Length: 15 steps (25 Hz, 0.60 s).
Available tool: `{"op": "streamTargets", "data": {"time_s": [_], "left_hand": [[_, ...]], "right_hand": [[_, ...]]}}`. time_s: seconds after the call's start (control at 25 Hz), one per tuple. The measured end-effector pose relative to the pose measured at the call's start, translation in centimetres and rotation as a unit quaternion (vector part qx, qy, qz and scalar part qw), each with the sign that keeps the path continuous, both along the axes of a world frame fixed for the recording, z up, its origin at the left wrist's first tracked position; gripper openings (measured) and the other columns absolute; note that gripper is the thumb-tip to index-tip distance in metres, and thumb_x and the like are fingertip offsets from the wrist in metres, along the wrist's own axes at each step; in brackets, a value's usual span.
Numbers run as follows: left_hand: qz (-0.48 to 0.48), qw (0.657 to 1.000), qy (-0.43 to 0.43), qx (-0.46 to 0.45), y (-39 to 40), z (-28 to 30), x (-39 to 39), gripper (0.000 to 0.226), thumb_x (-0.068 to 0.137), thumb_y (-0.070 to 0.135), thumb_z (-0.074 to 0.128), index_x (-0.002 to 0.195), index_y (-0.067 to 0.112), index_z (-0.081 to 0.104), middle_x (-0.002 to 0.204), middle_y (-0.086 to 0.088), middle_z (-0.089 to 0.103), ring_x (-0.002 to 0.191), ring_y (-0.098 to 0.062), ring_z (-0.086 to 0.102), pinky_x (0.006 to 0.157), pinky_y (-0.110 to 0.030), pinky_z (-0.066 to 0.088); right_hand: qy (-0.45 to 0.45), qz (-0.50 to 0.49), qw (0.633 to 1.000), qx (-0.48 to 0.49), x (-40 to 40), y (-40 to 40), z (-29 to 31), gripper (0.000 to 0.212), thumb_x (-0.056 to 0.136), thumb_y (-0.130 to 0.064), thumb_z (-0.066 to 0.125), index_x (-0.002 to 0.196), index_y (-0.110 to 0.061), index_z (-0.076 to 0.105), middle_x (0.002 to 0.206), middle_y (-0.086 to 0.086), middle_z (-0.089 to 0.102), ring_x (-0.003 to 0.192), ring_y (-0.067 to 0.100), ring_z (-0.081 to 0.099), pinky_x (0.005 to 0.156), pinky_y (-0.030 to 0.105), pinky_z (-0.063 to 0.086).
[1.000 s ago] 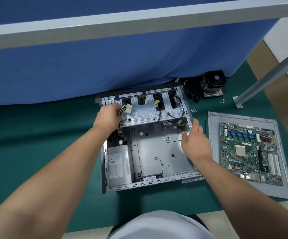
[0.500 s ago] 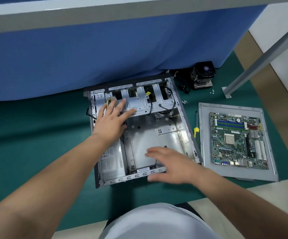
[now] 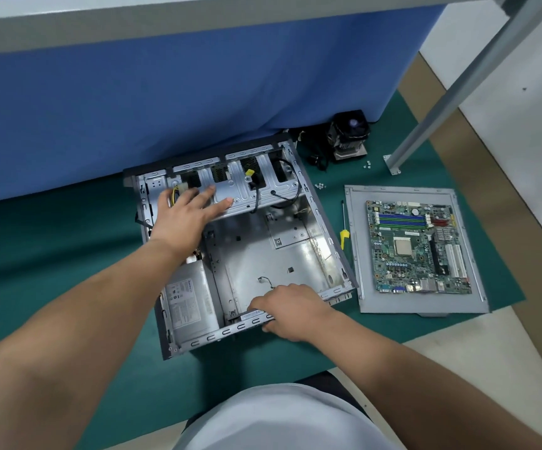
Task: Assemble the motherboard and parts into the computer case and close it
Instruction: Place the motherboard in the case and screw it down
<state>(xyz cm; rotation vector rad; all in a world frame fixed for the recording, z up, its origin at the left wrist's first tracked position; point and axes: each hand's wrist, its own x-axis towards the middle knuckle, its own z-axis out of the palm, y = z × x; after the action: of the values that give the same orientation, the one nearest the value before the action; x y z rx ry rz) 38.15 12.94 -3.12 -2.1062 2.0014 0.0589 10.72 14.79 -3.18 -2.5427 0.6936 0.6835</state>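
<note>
The green mat [image 3: 68, 254] on the floor carries everything, and the open computer case [image 3: 240, 254] lies near its middle, side panel off, its far edge against the blue cloth [image 3: 165, 92]. Judging by the bare metal floor of the case, the task is barely started: only the power supply [image 3: 188, 300] sits fitted in the near-left corner, and loose cables hang from the drive cage [image 3: 246, 190] at the far end. The side panel [image 3: 357, 254] lies flat toward the mat's right edge, just beside the case, with the motherboard [image 3: 415, 248] resting on top of it, so board, cooler and lid are all left to fit. The left hand [image 3: 185, 216] lies flat on the drive cage, fingers straight and spread, pressing and gripping nothing. The right hand [image 3: 289, 310] curls over the near rim of the case, fingers wrapped on the metal edge, seemingly steadying or shifting the case. A CPU cooler [image 3: 347, 138] stands near the mat's far edge by the cloth, well apart from the board. A yellow-handled screwdriver [image 3: 344, 228] lies between case and panel, and small screws [image 3: 320, 186] are scattered beyond it. The dangling cables and a short wire [image 3: 263, 281] on the case floor could foul the board when it goes in.
</note>
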Motion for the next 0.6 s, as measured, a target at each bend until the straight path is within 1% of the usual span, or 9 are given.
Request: {"op": "streamTargets", "data": {"time_s": [0.12, 0.28, 0.36, 0.44, 0.52, 0.6], "left_hand": [[0.014, 1.0, -0.012, 0.004, 1.3, -0.1, 0.3, 0.103, 0.084, -0.002, 0.062, 0.156, 0.053, 0.014, 0.168, 0.0, 0.019, 0.149, -0.028, 0.025, 0.114, -0.062, 0.015], [0.044, 0.999, -0.027, 0.004, 3.4, 0.1, 0.2, 0.1, 0.082, 0.003, 0.064, 0.157, 0.049, 0.017, 0.16, 0.0, 0.028, 0.139, -0.026, 0.035, 0.11, -0.06, 0.023], [0.056, 0.998, -0.03, -0.012, 4.5, 0.1, -0.3, 0.094, 0.082, 0.005, 0.063, 0.156, 0.045, 0.022, 0.155, 0.002, 0.035, 0.134, -0.025, 0.042, 0.107, -0.061, 0.025], [0.053, 0.997, -0.04, -0.039, 5.7, 0.1, -1.0, 0.088, 0.081, 0.007, 0.063, 0.153, 0.043, 0.028, 0.152, 0.004, 0.043, 0.13, -0.024, 0.049, 0.106, -0.06, 0.026], [0.037, 0.996, -0.049, -0.06, 7.0, 0.0, -1.8, 0.093, 0.077, 0.008, 0.064, 0.154, 0.045, 0.028, 0.153, 0.004, 0.044, 0.129, -0.025, 0.051, 0.106, -0.058, 0.027], [0.022, 0.997, -0.035, -0.068, 8.3, 0.1, -2.5, 0.104, 0.072, 0.006, 0.066, 0.157, 0.047, 0.022, 0.159, 0.001, 0.04, 0.135, -0.029, 0.049, 0.106, -0.056, 0.03]], "right_hand": [[0.008, 0.019, 1.0, -0.002, -0.3, -0.4, 0.4, 0.042, 0.096, -0.041, 0.065, 0.136, -0.037, 0.054, 0.118, 0.005, 0.068, 0.105, 0.033, 0.064, 0.082, 0.039, 0.051], [0.041, 0.06, 0.997, -0.004, -0.9, -2.6, 1.3, 0.049, 0.095, -0.043, 0.067, 0.141, -0.045, 0.051, 0.126, 0.005, 0.065, 0.111, 0.032, 0.062, 0.083, 0.037, 0.046], [0.059, 0.077, 0.995, -0.005, -1.3, -3.8, 1.8, 0.049, 0.093, -0.042, 0.069, 0.139, -0.048, 0.052, 0.124, 0.001, 0.066, 0.111, 0.03, 0.062, 0.084, 0.036, 0.048], [0.065, 0.093, 0.993, -0.014, -1.8, -5.5, 2.4, 0.048, 0.092, -0.038, 0.071, 0.136, -0.049, 0.055, 0.12, -0.003, 0.067, 0.108, 0.027, 0.063, 0.081, 0.033, 0.047], [0.064, 0.114, 0.991, -0.033, -2.3, -7.3, 2.7, 0.048, 0.092, -0.032, 0.072, 0.134, -0.049, 0.058, 0.122, -0.008, 0.068, 0.105, 0.024, 0.062, 0.08, 0.03, 0.042], [0.068, 0.136, 0.987, -0.05, -2.3, -8.9, 2.8, 0.048, 0.092, -0.029, 0.072, 0.132, -0.05, 0.059, 0.124, -0.013, 0.068, 0.1, 0.022, 0.058, 0.086, 0.032, 0.044]]}}
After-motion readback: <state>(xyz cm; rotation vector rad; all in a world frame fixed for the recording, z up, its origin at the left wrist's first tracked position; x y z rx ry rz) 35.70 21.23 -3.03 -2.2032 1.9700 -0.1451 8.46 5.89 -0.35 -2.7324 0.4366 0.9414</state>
